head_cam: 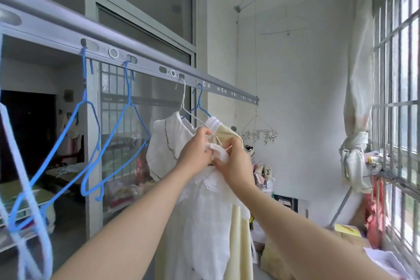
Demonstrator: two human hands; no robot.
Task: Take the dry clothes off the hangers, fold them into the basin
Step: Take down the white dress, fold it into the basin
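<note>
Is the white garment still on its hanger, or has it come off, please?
Still on. The white garment drapes from the white hanger hooked on the rail; both hands grip fabric near its neckline.

grey rail [145,65], blue hangers [127,125], white garment [172,143]

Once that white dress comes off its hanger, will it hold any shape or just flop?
Probably flops: the white dress already bunches and creases where the left hand and right hand pinch it. It looks thin and light, hanging in loose folds. Its long skirt may trail.
</note>
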